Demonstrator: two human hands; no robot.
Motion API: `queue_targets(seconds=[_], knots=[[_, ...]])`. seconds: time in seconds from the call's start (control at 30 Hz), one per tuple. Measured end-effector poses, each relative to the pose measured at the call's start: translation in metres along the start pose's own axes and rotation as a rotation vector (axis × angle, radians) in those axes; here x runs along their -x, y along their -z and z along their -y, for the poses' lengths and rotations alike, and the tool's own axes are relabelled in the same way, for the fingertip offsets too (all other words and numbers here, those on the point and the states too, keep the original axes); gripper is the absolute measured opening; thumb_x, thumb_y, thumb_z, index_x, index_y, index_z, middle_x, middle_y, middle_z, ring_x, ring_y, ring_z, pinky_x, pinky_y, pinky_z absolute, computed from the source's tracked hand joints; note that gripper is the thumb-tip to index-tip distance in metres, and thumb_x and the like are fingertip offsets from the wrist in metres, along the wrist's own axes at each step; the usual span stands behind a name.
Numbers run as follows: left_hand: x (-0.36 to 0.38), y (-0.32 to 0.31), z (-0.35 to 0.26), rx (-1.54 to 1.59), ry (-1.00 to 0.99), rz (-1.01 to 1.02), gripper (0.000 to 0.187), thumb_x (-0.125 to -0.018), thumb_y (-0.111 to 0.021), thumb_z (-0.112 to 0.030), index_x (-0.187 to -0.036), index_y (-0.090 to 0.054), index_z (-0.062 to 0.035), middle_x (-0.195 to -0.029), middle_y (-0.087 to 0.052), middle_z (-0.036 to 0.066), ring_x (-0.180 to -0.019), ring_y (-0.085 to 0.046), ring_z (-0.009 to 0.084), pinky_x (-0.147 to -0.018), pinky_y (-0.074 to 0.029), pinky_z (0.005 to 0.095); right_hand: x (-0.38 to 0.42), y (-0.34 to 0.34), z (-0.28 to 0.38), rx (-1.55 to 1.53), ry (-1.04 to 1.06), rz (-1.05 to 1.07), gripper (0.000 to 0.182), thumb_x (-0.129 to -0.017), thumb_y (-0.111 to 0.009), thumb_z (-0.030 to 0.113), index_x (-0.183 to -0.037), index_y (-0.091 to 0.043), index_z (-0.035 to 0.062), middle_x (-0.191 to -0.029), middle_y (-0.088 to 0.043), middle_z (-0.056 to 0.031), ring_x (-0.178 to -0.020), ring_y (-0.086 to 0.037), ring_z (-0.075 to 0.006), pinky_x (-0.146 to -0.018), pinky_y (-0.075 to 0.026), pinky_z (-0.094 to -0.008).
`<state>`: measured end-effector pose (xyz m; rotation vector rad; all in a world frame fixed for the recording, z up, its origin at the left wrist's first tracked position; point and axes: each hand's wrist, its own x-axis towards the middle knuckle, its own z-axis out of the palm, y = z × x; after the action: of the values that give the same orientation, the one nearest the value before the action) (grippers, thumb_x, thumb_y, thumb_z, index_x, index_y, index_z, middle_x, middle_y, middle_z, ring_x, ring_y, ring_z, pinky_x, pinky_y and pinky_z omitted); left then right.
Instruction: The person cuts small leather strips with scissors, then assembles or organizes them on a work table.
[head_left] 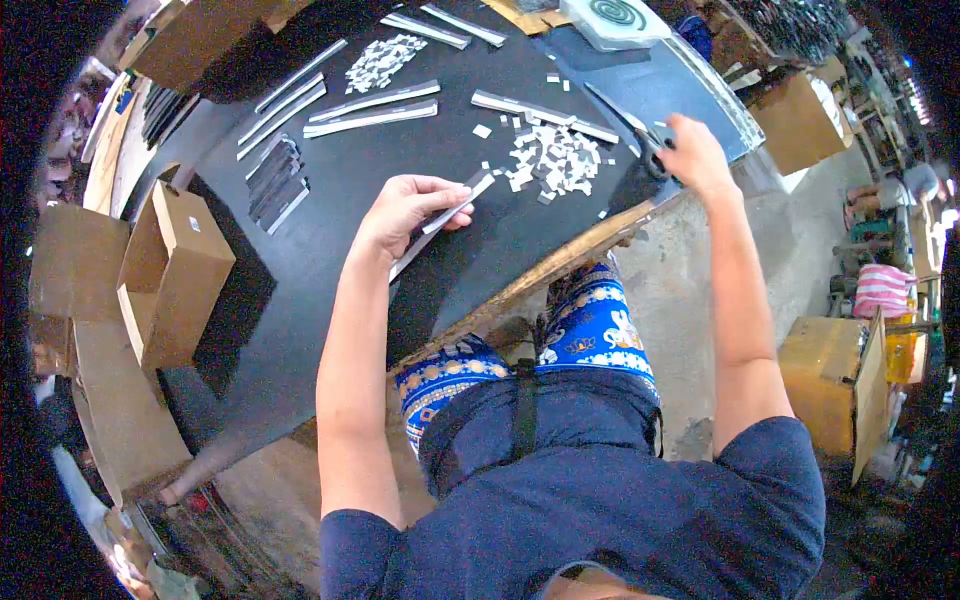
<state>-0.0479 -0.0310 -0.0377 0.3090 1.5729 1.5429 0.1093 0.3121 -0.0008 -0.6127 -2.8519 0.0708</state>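
My left hand (408, 212) is closed on a narrow black-and-white strip (482, 186), pinched between thumb and fingers, its end pointing up and right. Over at the table's right side, my right hand (697, 158) has its fingers around the handles of a pair of scissors (622, 112). The scissor blades lie low over the table and point away to the upper left. Between both hands is a loose heap of small white cut pieces (555, 160). Just beyond the heap lies a longer strip (545, 116) of the same look.
The dark table (330, 330) has a worn wooden front edge (560, 248). Farther back are a second heap of white pieces (385, 62), several strips (370, 110) and a stacked bundle (278, 185). An open cardboard box (200, 235) stands left; a container with a green spiral (615, 20) sits at the back.
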Motion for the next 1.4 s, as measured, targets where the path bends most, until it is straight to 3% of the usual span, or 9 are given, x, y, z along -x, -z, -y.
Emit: queue_targets(seconds=[0.23, 0.43, 0.5, 0.53, 0.63, 0.8, 0.9, 1.07, 1.4], knots=[[0.004, -0.001, -0.001, 0.022, -0.019, 0.02, 0.023, -0.081, -0.069, -0.014, -0.094, -0.066, 0.0044, -0.081, -0.068, 0.01, -0.066, -0.065, 0.0137, -0.064, -0.053, 0.0234, 0.0, -0.015, -0.032, -0.203, -0.13, 0.181, 0.051, -0.066, -0.076, 0.025, -0.107, -0.062, -0.0016, -0.086, -0.064, -0.0206, -0.085, -0.063, -0.0353, -0.076, -0.049, -0.0404], [0.005, 0.003, 0.003, 0.095, -0.029, 0.021, 0.024, -0.082, -0.069, -0.015, -0.095, -0.066, 0.0047, -0.081, -0.068, 0.01, -0.066, -0.065, 0.0138, -0.064, -0.053, 0.0241, 0.002, 0.014, -0.042, -0.227, -0.248, 0.34, 0.044, -0.07, -0.07, 0.02, -0.104, -0.063, -0.0079, -0.08, -0.067, -0.0176, -0.074, -0.066, -0.0237, -0.067, -0.051, -0.0328], [0.005, 0.003, 0.004, 0.131, -0.021, 0.022, 0.024, -0.082, -0.069, -0.015, -0.095, -0.066, 0.0047, -0.081, -0.068, 0.01, -0.066, -0.065, 0.0137, -0.064, -0.053, 0.0241, 0.007, 0.033, -0.033, -0.692, -0.404, 0.601, 0.045, -0.077, -0.059, 0.007, -0.118, -0.051, -0.0096, -0.08, -0.063, -0.0081, -0.064, -0.063, -0.015, -0.058, -0.049, -0.0267], [0.005, 0.003, 0.003, 0.125, -0.038, 0.03, 0.024, -0.082, -0.069, -0.015, -0.095, -0.066, 0.0047, -0.082, -0.068, 0.011, -0.066, -0.065, 0.0135, -0.064, -0.053, 0.0241, 0.013, 0.032, -0.032, -0.799, -0.42, 0.56, 0.047, -0.081, -0.059, 0.008, -0.123, -0.048, -0.0076, -0.079, -0.062, -0.0053, -0.063, -0.062, -0.0131, -0.056, -0.047, -0.0237], [0.004, 0.004, 0.003, 0.14, -0.042, 0.043, 0.024, -0.081, -0.07, -0.014, -0.094, -0.067, 0.0048, -0.082, -0.068, 0.012, -0.066, -0.065, 0.0138, -0.064, -0.054, 0.0242, 0.032, 0.035, -0.016, -0.942, -0.323, 0.273, 0.038, -0.081, -0.063, 0.011, -0.115, -0.057, -0.0048, -0.073, -0.064, -0.0049, -0.056, -0.059, -0.0105, -0.052, -0.045, -0.0225], [0.004, 0.004, 0.004, 0.162, -0.054, 0.044, 0.025, -0.081, -0.07, -0.015, -0.095, -0.066, 0.0048, -0.082, -0.068, 0.012, -0.064, -0.065, 0.0137, -0.065, -0.054, 0.0237, 0.077, 0.04, 0.067, -1.461, -0.414, 0.5, 0.041, -0.08, -0.07, 0.015, -0.117, -0.059, 0.0024, -0.068, -0.059, 0.0011, -0.051, -0.055, -0.0079, -0.045, -0.041, -0.0221], [0.005, 0.005, 0.004, 0.136, -0.057, 0.031, 0.024, -0.081, -0.07, -0.015, -0.095, -0.066, 0.0046, -0.081, -0.068, 0.012, -0.064, -0.065, 0.0132, -0.064, -0.054, 0.0235, 0.104, 0.02, 0.099, -1.353, -0.202, 0.555, 0.042, -0.078, -0.073, 0.022, -0.112, -0.057, 0.0022, -0.069, -0.059, -0.0016, -0.047, -0.054, -0.0091, -0.042, -0.04, -0.0224], [0.008, 0.004, 0.003, 0.149, -0.068, 0.051, 0.024, -0.081, -0.07, -0.017, -0.093, -0.066, 0.0037, -0.08, -0.068, 0.011, -0.063, -0.064, 0.0125, -0.062, -0.053, 0.023, 0.106, 0.011, 0.128, -1.369, -0.336, 0.76, 0.04, -0.081, -0.073, 0.024, -0.106, -0.053, 0.0008, -0.066, -0.055, -0.0014, -0.046, -0.053, -0.0093, -0.04, -0.041, -0.0232], [0.009, 0.003, 0.004, 0.145, -0.067, 0.071, 0.026, -0.079, -0.071, -0.018, -0.091, -0.067, 0.0041, -0.079, -0.068, 0.01, -0.064, -0.065, 0.012, -0.062, -0.053, 0.0221, 0.089, 0.002, 0.154, -1.33, -0.261, 0.755, 0.042, -0.078, -0.075, 0.028, -0.1, -0.053, 0.0004, -0.065, -0.054, -0.0014, -0.043, -0.051, -0.0084, -0.037, -0.04, -0.0225]])
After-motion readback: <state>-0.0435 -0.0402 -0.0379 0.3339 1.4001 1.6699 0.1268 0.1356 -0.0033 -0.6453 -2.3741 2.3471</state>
